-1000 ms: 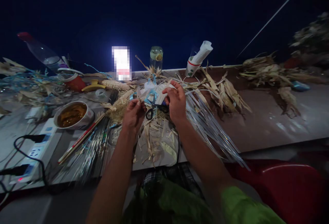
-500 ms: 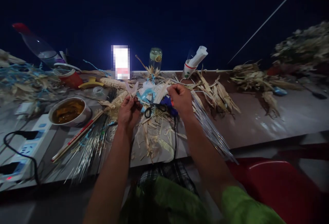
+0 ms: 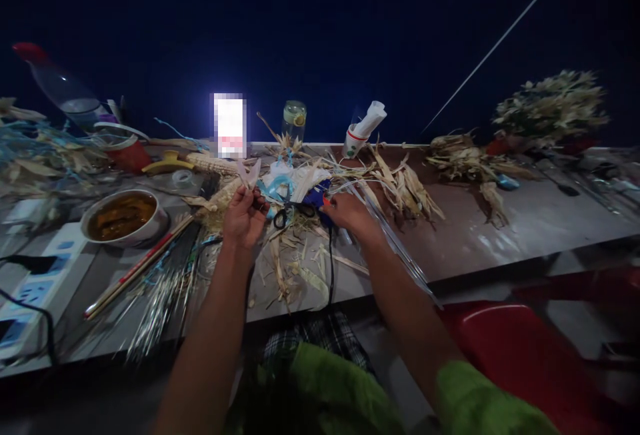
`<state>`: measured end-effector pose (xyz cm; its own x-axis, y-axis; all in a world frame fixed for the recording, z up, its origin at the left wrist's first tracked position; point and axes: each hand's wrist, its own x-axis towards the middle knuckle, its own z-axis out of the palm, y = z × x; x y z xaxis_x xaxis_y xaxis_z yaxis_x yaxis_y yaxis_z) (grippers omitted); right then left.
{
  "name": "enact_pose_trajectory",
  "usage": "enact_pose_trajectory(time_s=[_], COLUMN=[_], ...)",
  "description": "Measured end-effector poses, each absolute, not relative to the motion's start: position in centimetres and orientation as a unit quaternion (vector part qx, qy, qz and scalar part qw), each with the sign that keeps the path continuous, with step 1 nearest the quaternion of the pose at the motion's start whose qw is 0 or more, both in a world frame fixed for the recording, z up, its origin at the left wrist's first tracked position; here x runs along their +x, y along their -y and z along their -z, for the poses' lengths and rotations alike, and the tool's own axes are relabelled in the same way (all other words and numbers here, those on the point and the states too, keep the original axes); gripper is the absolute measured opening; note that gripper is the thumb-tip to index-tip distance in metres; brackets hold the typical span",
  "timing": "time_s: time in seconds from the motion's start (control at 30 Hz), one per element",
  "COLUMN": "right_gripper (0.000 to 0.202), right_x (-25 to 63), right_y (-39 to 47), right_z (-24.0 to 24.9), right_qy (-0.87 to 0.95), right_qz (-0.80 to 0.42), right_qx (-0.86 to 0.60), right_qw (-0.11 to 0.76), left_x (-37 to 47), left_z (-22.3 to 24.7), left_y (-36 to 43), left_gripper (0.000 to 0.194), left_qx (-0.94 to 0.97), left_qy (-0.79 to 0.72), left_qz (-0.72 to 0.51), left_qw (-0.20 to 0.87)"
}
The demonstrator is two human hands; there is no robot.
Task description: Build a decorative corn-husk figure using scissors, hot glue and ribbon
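Observation:
My left hand (image 3: 244,216) is closed in a pinch on a pale, petal-shaped piece of corn husk (image 3: 249,174), whose tips fan upward. Over the middle of the table, my right hand (image 3: 349,211) has its fingers curled at the orange part of a blue glue gun (image 3: 317,193) with a black cord. Black-handled scissors (image 3: 281,220) lie between the two hands. Behind them are pale husk strips (image 3: 306,182) and a crumpled white and light-blue wrapping (image 3: 279,180). Husk scraps (image 3: 285,262) are scattered in front.
At the left are a bowl of brown liquid (image 3: 123,216), a power strip (image 3: 47,292) and a bundle of thin wires (image 3: 163,312). A glowing screen (image 3: 229,125), a jar (image 3: 294,118) and a paper cup (image 3: 353,144) stand behind. Dried husks (image 3: 407,188) and thin rods (image 3: 395,242) lie right.
My right hand has come down from beside the pale husk strips to the glue gun. My left hand keeps its pinch on the husk piece. The view has swung slightly right.

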<state>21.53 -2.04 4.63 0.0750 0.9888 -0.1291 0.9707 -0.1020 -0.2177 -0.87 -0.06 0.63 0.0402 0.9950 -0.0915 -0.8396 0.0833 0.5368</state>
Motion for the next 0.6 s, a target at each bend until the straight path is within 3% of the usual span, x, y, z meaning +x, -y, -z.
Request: enact_pose_trajectory(time_s=[0.1, 0.33, 0.6], right_gripper=[0.047, 0.052, 0.057], right_x=[20.6, 19.7, 21.1], right_y=[2.1, 2.4, 2.5], right_z=[-3.7, -2.9, -5.0], right_qy=[0.667, 0.656, 0.651], right_qz=[-0.111, -0.09, 0.056], right_qx=[-0.737, -0.749, -0.725], right_qw=[0.001, 0.017, 0.22], left_x=[-0.8, -0.9, -1.1], left_z=[-0.4, -0.5, -0.6], left_y=[0.0, 0.0, -0.1], left_gripper=[0.018, 0.018, 0.019], left_qx=[0.174, 0.176, 0.172], left_qy=[-0.225, -0.228, -0.24], left_qz=[-0.654, -0.652, -0.656], left_qw=[0.701, 0.702, 0.695])
